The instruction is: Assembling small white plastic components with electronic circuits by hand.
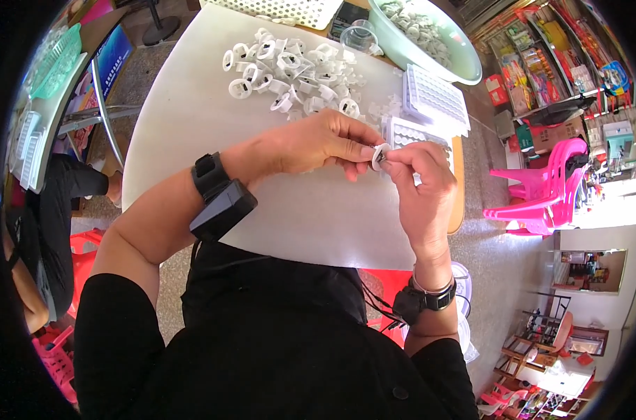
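Observation:
Between my two hands, above the right part of the table, is a small round white plastic part (379, 157) with a dark piece at its centre. My left hand (325, 143) pinches its left edge between thumb and finger. The fingertips of my right hand (424, 175) close on its other side, at the dark piece. Beyond my hands lies a loose pile of similar white plastic parts (288, 61), many with dark centres. White trays with rows of round pockets (435, 98) sit just past my right hand, one partly covered by it.
A pale green basin (465, 66) full of small parts stands at the far right, beside a clear plastic cup (360, 36). A perforated white tray (283, 10) is at the far edge. Pink chairs (552, 185) stand right of the table; another person (55, 231) sits at the left.

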`<state>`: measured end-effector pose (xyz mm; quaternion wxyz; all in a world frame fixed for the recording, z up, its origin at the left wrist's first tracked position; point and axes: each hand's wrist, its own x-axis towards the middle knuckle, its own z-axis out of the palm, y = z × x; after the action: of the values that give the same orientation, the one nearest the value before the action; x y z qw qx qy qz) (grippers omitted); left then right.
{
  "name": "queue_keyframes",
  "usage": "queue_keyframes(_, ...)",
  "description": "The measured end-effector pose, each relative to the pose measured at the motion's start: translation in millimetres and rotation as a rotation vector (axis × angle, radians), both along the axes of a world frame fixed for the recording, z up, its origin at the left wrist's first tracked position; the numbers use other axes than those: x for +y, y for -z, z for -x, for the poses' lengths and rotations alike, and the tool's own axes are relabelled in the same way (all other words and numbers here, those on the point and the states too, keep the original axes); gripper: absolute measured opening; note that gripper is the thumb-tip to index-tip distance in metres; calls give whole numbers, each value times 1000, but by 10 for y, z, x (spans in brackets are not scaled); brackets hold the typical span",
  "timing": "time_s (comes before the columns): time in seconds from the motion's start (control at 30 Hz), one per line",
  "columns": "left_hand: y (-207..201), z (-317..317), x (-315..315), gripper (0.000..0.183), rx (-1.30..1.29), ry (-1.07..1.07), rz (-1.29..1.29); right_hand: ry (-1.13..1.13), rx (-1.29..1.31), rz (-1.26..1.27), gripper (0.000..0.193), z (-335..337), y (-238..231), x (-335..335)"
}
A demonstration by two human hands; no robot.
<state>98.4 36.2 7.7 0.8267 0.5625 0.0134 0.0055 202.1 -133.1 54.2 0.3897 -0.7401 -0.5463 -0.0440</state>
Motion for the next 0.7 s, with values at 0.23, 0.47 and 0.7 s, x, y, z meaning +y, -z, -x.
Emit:
queue_keyframes(0.23, -30, 19, -10, 35, -12, 54, -89, 21, 324, 100, 19, -1, -115, -19)
queue_keyframes(0.47, -12, -12, -17, 44, -76, 133, -86, -96, 530, 202, 21, -200, -32, -36)
queue_keyframes(0.7, 17, -17, 4, 42, -58, 149, -135, -106, 574, 277, 18, -182, -39, -34)
